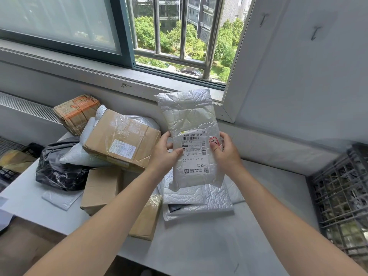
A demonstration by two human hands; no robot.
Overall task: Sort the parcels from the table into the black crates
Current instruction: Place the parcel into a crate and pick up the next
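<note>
I hold a white padded mailer [189, 118] upright above the table [209, 244], its shipping label facing me. My left hand [164, 152] grips its left edge, thumb on the label. My right hand [225, 148] grips the right edge, thumb pressed beside a red-marked sticker. A black crate [342, 198] stands at the right end of the table with silvery parcels inside. Another black crate [12, 166] shows partly at the far left, below table level.
Parcels are piled on the table's left half: a taped cardboard box [121, 140], an orange-printed box [77, 112], a black plastic bag [57, 168], two small brown boxes [101, 188] and flat white mailers [199, 202]. A window sill and barred window lie behind.
</note>
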